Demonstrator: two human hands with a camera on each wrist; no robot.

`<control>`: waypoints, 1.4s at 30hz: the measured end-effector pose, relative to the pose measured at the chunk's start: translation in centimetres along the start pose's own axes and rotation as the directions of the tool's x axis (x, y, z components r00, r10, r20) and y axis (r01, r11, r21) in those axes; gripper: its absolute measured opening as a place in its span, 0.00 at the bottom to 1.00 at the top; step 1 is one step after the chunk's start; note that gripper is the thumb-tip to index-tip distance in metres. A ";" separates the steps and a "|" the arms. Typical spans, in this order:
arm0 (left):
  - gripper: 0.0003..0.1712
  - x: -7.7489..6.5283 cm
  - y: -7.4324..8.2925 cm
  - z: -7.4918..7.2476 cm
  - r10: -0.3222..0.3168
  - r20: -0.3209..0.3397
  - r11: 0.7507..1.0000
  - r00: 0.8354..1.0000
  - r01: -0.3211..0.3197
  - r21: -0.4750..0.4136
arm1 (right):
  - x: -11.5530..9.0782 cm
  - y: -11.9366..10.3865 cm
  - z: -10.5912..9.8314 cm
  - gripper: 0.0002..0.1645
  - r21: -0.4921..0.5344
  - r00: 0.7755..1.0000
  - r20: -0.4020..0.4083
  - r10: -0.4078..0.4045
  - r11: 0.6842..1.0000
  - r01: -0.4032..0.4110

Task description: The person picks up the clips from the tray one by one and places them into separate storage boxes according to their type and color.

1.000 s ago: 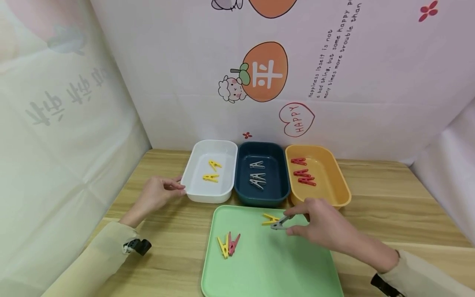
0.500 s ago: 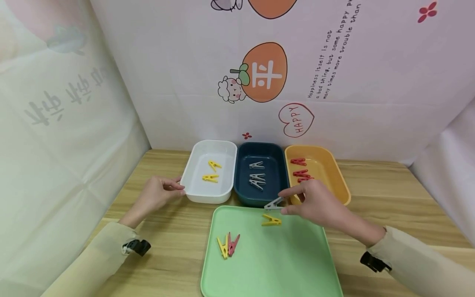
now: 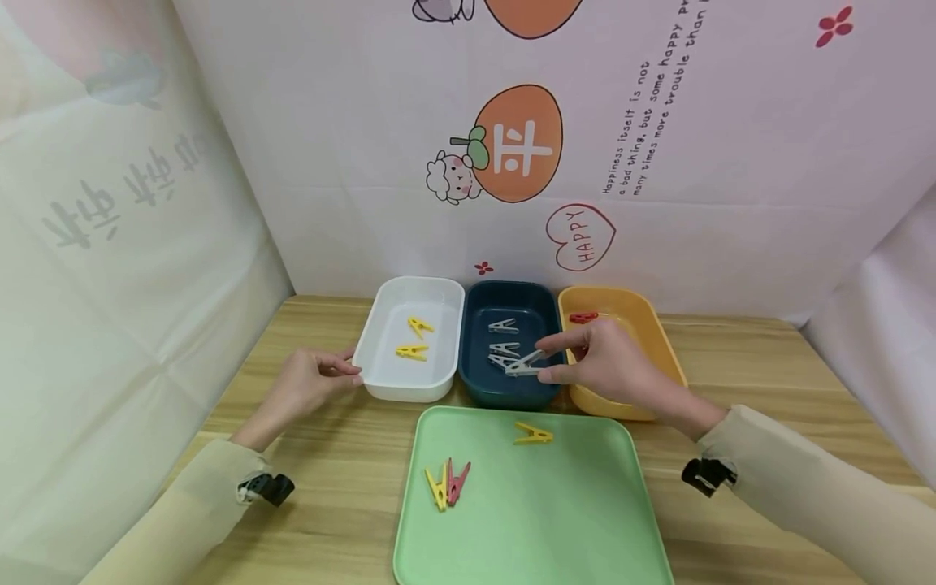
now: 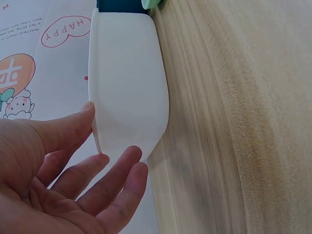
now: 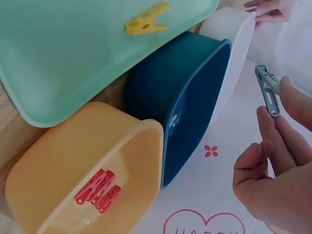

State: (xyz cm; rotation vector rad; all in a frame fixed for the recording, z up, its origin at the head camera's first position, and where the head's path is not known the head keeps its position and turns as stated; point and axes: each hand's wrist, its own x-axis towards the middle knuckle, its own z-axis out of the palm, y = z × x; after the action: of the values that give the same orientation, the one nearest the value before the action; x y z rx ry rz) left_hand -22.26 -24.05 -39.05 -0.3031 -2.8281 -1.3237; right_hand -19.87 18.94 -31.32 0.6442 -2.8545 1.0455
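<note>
My right hand (image 3: 610,361) pinches a grey clothespin (image 3: 523,365) by its handles between thumb and fingers, over the dark blue bin (image 3: 512,396). More grey clothespins (image 3: 503,326) lie inside that bin. In the right wrist view the held clothespin (image 5: 267,90) is apart from the bin walls. My left hand (image 3: 310,382) holds the near left edge of the white bin (image 3: 413,390), its thumb at the rim in the left wrist view. Two yellow clothespins (image 3: 412,352) lie in the white bin. On the green tray (image 3: 534,520) are yellow clothespins (image 3: 534,434) and a red clothespin (image 3: 457,483).
The yellow-orange bin (image 3: 643,325) stands right of the blue one, partly covered by my right hand. Red clothespins (image 5: 97,187) lie in it. The three bins stand side by side on the wooden table (image 3: 753,366), before a printed cloth (image 3: 351,162).
My right hand has carried the grey clothespin from above the tray, up and leftward, to over the dark blue bin. The left hand has stayed at the white bin.
</note>
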 end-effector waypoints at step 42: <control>0.04 0.1 -0.1 0.1 0.005 -0.013 1.000 1.000 -0.005 0.013 | 7.2 3.8 1.4 0.24 0.079 0.977 -0.008 0.213 0.974 -0.212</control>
State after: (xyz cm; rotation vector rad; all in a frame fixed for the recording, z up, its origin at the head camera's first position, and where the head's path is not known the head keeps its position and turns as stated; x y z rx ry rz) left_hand -22.33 -24.01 -39.23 -0.3008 -2.8220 -1.3016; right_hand -27.76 18.03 -33.50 0.3354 -2.9313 1.1880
